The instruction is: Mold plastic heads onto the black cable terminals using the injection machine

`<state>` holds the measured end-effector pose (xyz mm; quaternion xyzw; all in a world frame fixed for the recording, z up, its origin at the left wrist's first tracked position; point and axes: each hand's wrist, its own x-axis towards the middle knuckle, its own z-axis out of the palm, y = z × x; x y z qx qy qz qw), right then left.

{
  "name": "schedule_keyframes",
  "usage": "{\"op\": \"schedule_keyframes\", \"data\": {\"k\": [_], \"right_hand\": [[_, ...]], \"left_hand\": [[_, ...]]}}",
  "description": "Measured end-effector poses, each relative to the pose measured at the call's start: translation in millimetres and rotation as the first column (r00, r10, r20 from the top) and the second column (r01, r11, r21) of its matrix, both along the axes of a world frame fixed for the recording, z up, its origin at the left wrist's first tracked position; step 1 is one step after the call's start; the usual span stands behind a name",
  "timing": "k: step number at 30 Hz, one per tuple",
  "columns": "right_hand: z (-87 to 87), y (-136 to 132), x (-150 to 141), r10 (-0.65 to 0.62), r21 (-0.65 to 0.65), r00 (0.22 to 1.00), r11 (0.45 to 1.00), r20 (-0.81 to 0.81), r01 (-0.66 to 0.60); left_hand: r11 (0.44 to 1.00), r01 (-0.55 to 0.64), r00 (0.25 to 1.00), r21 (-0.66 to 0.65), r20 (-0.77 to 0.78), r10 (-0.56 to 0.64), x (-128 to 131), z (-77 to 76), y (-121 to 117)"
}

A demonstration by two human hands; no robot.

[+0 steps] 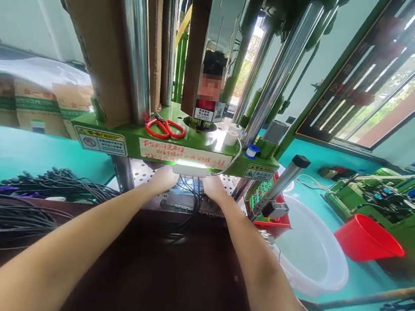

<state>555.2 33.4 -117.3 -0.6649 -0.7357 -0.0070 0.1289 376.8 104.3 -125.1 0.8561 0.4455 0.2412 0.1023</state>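
Note:
My left hand (162,179) and my right hand (214,188) reach under the green plate of an upright press, one at each side of a metal mould (184,187). A white lamp (189,170) glows just above and in front of them and covers the fingers, so I cannot see whether they grip anything. Between the hands, several black cables (196,200) run out of the mould area and hang over the front edge of the dark bench.
Red-handled scissors (165,128) and a blue-and-white spool (252,151) lie on the press plate (137,138). Bundled black cables (3,220) are at the left. A red bin (270,220), a large white tub (309,250) and a red bucket (368,238) stand at the right.

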Motion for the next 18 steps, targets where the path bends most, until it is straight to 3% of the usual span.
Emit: {"op": "schedule_keyframes", "data": {"k": [3, 7, 11, 18], "right_hand": [[3.0, -5.0, -2.9, 0.121, 0.000, 0.992, 0.993, 0.031, -0.121], [2.4, -3.1, -7.5, 0.177, -0.011, 0.983, 0.984, 0.051, -0.177], [-2.5, 2.7, -2.8, 0.173, -0.027, 0.984, 0.985, 0.049, -0.172], [-9.2, 18.0, -2.9, 0.152, 0.016, 0.988, 0.988, -0.031, -0.151]], "left_hand": [[0.979, 0.205, 0.974, 0.012, -0.097, -0.203, -10.0, 1.9, -4.6], [0.939, 0.342, 0.927, 0.034, -0.173, -0.332, -13.1, 0.5, -6.5], [0.928, 0.365, 0.910, 0.075, -0.239, -0.339, -11.7, -3.9, -1.0], [0.927, 0.375, 0.905, 0.018, -0.223, -0.362, -7.4, -5.3, 4.9]]}}
